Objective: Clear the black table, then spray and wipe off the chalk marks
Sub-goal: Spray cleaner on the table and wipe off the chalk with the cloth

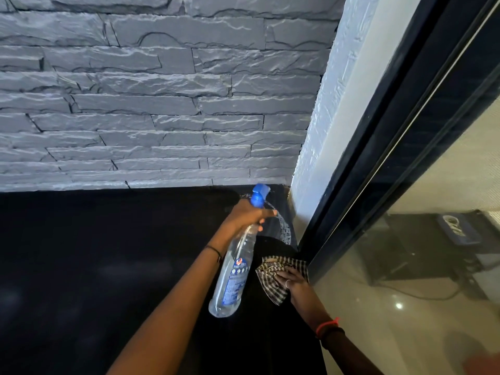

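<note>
Label on bottle: the spray bottle [234, 274] is clear plastic with clear liquid inside. It carries a blue label with white print too small to read and a red-and-white emblem at the label's top. No brand can be made out.
Other writing: a blue item [457, 228] behind the glass has white lettering, which is illegible.
Left hand: the left hand [244, 215] is wrapped round the bottle's neck just under the blue spray head [259, 194]. One finger reaches forward at the trigger. The arm is extended toward the far right corner of the black table [108, 253], and the bottle is tilted with its base toward the person.
Spray: a thin arc of liquid runs from the nozzle down to a white speckled patch [284, 231] in that corner. I cannot tell whether the patch is chalk or droplets.
Right hand: the right hand [295, 286] lies palm down, its fingers spread flat on a crumpled checked cloth [272, 280]. A ring is on one finger.
Cloth position: it is on the table at the right edge, against the dark window frame [378, 163].
Wrists: there is a black thread on the left wrist, and a red thread and a dark band on the right.
Backdrop: a grey stone-clad wall [162, 104] stands along the table's far edge.
</note>
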The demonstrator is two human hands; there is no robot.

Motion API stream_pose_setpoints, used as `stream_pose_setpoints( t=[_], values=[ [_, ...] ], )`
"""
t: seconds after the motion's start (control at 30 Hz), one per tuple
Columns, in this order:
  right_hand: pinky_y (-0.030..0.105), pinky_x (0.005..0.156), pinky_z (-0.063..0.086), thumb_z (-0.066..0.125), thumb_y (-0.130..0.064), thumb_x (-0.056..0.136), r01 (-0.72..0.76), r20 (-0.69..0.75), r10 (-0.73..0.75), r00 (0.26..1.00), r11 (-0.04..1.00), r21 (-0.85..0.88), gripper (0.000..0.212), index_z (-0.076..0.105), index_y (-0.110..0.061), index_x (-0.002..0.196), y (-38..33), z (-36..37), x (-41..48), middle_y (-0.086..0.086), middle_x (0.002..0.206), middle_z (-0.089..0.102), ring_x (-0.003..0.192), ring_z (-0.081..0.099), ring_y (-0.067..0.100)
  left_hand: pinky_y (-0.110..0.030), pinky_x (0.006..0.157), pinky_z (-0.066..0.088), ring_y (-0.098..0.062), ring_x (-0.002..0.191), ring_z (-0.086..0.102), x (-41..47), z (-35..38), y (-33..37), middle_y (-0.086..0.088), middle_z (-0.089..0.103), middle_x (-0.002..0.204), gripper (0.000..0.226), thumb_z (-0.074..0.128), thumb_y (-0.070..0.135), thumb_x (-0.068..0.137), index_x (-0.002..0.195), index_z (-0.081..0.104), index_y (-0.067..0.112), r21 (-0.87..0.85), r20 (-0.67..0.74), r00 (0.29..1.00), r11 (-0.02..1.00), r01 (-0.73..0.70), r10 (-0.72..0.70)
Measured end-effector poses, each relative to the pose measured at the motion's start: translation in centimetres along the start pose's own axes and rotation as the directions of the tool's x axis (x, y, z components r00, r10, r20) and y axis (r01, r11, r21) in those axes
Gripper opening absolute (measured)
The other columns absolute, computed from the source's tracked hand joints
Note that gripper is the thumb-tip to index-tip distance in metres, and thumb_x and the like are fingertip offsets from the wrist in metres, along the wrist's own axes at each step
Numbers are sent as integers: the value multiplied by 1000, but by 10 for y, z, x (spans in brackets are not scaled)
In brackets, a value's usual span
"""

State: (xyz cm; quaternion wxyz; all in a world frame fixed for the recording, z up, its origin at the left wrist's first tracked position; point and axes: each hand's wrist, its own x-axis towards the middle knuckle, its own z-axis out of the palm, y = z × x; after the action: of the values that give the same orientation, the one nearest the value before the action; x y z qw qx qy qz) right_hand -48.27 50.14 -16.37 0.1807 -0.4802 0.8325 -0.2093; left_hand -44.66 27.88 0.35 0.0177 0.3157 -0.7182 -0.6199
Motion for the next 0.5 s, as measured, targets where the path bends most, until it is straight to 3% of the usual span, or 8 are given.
stream_pose_setpoints(
  t=[0.13, 0.23, 0.3, 0.5],
  values=[
    [5, 105, 1, 34, 7, 80, -3, -5, 3, 1000, 1000, -6, 61, 49, -15, 135, 0, 0, -1, -5, 144, 42, 140, 18, 12, -23, 54, 49, -10, 43, 55, -16, 11, -21, 2, 57, 53, 27, 78, 25, 78, 66, 57, 15, 4, 61, 997, 999, 36, -36],
    [8, 107, 5, 13, -19, 75, 13, -13, -13, 1000, 1000, 22, 70, 52, -13, 132, 0, 0, 0, -2, 141, 46, 137, 19, 7, -21, 50, 47, -11, 43, 51, -33, 10, -37, -1, 53, 54, 20, 76, 19, 80, 72, 60, 12, -82, 118, 992, 995, 61, -51],
    [7, 107, 6, 8, -27, 68, 33, -20, -32, 999, 999, 41, 79, 53, -12, 132, 3, 2, -1, -3, 140, 46, 134, 15, 2, -20, 50, 47, -11, 45, 51, -44, 6, -44, 0, 53, 54, 17, 76, 19, 81, 76, 61, 12, -103, 138, 986, 989, 105, -90],
    [16, 110, 12, 24, -7, 68, -74, -22, 74, 997, 997, 12, 69, 53, -9, 131, 16, -17, 28, 1, 140, 46, 137, 26, 16, -22, 50, 48, -12, 47, 52, -67, -28, -59, -1, 53, 56, 18, 76, 19, 80, 85, 61, 9, -195, 32, 987, 967, 162, -159]
  ],
)
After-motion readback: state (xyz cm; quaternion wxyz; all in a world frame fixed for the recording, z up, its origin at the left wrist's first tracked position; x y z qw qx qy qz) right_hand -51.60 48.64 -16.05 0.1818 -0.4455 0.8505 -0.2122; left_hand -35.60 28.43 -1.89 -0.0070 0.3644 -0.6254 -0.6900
